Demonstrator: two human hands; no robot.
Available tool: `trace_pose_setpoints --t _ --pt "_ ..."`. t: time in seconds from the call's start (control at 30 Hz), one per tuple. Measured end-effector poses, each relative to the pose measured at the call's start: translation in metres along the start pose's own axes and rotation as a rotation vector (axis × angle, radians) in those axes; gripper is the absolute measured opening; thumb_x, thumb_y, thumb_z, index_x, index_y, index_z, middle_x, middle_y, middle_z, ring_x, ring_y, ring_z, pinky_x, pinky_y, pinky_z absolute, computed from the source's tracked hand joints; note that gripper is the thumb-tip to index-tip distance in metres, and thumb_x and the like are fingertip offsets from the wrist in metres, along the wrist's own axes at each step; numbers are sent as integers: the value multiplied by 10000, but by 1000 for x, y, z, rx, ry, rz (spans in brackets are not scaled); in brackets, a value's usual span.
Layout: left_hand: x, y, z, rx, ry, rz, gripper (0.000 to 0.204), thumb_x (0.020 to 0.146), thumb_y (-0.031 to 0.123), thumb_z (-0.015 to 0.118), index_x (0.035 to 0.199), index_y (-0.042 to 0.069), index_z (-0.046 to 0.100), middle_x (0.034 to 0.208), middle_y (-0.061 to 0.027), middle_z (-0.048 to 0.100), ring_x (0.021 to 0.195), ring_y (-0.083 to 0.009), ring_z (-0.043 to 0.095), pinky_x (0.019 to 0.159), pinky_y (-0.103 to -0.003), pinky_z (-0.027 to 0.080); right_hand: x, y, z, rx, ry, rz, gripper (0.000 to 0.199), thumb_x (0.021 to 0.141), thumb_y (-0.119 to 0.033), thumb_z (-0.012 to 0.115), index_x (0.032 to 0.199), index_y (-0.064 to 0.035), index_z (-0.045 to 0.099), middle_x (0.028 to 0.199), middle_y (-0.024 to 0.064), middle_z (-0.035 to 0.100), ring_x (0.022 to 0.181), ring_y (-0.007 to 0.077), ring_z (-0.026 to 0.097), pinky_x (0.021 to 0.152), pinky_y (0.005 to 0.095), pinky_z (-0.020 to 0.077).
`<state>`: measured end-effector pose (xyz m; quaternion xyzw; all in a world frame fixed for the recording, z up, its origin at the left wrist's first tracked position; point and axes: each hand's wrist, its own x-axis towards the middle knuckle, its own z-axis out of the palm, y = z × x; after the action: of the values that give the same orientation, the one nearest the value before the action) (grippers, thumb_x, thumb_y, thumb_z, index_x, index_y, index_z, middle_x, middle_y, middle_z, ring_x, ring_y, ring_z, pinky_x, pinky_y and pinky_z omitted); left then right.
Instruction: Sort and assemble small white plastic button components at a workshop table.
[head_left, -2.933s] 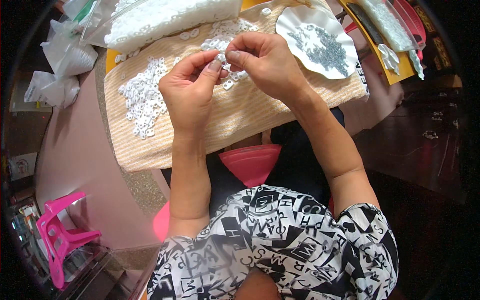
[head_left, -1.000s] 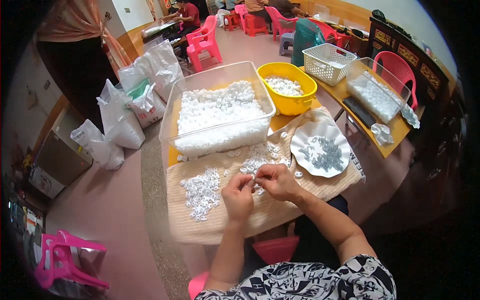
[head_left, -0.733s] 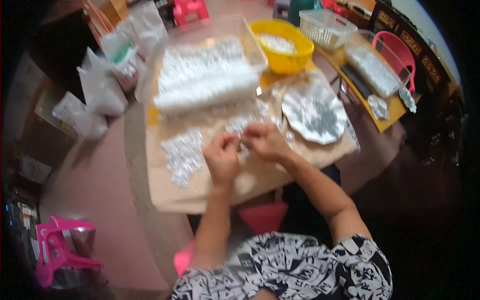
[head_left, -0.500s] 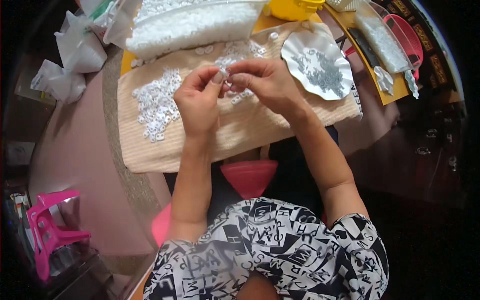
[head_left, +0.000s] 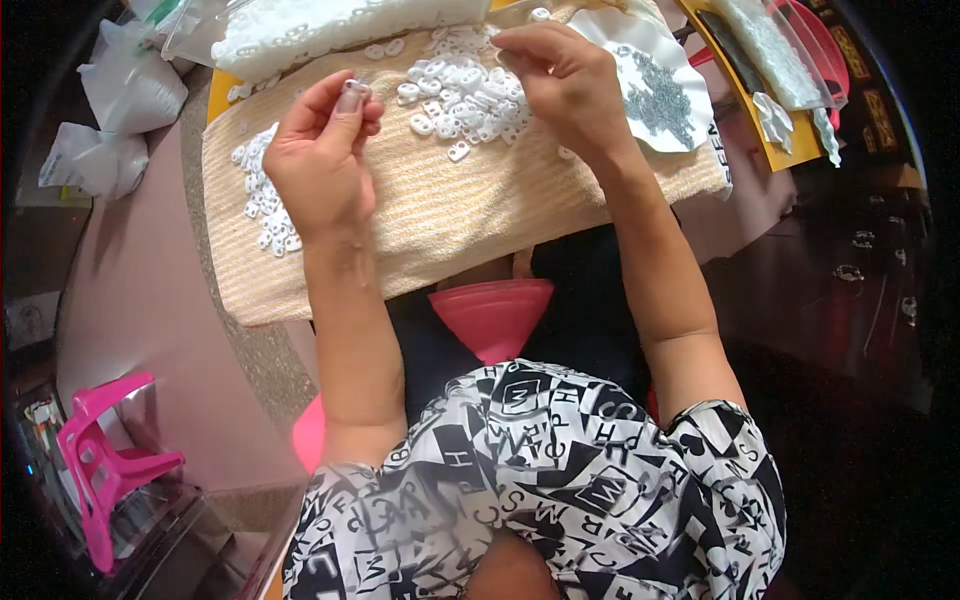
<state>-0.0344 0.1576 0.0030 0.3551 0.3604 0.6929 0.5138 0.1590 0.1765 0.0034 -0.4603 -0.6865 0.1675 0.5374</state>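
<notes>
My left hand (head_left: 318, 160) is raised over a beige ribbed cloth (head_left: 450, 215) and pinches a small white plastic piece (head_left: 354, 88) between thumb and fingertips. My right hand (head_left: 565, 80) hovers with its fingers curled at the far side of a loose pile of small white plastic pieces (head_left: 455, 85); whether it holds one I cannot tell. A second heap of the same white pieces (head_left: 262, 195) lies on the cloth left of my left hand.
A white wavy-edged dish (head_left: 655, 85) holds small grey metal parts. A clear tub of white pieces (head_left: 300, 30) stands at the back. Plastic bags (head_left: 110, 120) lie on the floor at left. A pink stool (head_left: 105, 465) stands lower left, a pink seat (head_left: 495, 315) under me.
The view has tilted down close to the cloth. My hands, pressed together before, have drawn apart: the left keeps a white piece, the right has moved to the pile.
</notes>
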Motion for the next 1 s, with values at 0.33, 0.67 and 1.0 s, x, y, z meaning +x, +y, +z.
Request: trace_pose_setpoints --t 0.33,0.67,1.0 --pt "4 0 -8 -2 18 -38 199 785 -66 527 983 -71 547 884 -141 587 738 -197 582 680 -271 505 -5 -18 41 -473 -256 -407 55 637 -160 621 656 -108 620 699 37 595 684 234 536 647 339 431" --pt "1 -2 -4 -32 -50 -69 188 793 -53 528 979 -67 548 849 -136 588 708 -188 580 653 -269 497 -11 -21 50 -681 -473 -386 146 721 -146 503 761 -112 640 799 70 586 858 243 543 736 413 416" --pt "-7 0 3 -114 -109 -119 166 795 -48 529 958 -67 560 823 -127 592 680 -169 580 632 -248 487 -3 -26 17 348 -290 295 100 759 -93 613 800 -2 615 685 21 575 665 62 504 601 219 426"
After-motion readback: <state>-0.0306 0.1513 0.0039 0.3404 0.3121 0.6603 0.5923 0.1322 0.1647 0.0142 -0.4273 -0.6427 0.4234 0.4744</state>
